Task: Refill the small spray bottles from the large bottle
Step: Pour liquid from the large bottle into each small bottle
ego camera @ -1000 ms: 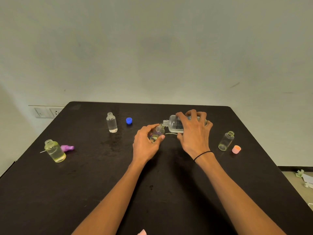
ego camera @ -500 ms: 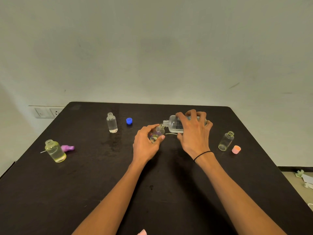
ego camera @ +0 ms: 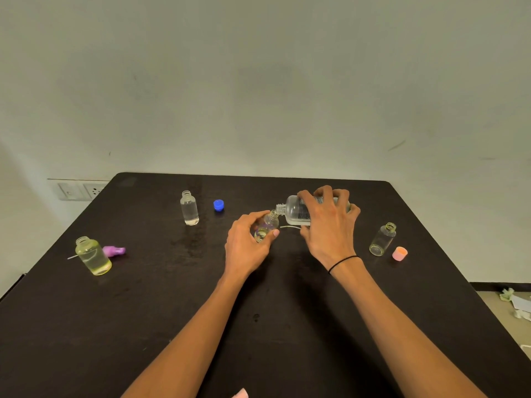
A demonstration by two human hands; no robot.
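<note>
Dark tabletop (ego camera: 172, 326), right hand (ego camera: 330, 225) gripping tipped large bottle (ego camera: 296, 214), its neck at small bottle (ego camera: 265, 226) held in left hand (ego camera: 247, 245).

A plain indoor room is shown, its exact kind not determinable: a dark table (ego camera: 287, 354) is set against a bare pale wall (ego camera: 258, 81), with a wall socket (ego camera: 94, 190) and paper scraps (ego camera: 517, 304) on the floor.

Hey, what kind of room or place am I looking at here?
Probably a plain indoor room set up as a simple work spot, not a kitchen or lab: a bare dark table against a blank pale wall, with wall sockets at the left and paper scraps on the floor.
</note>
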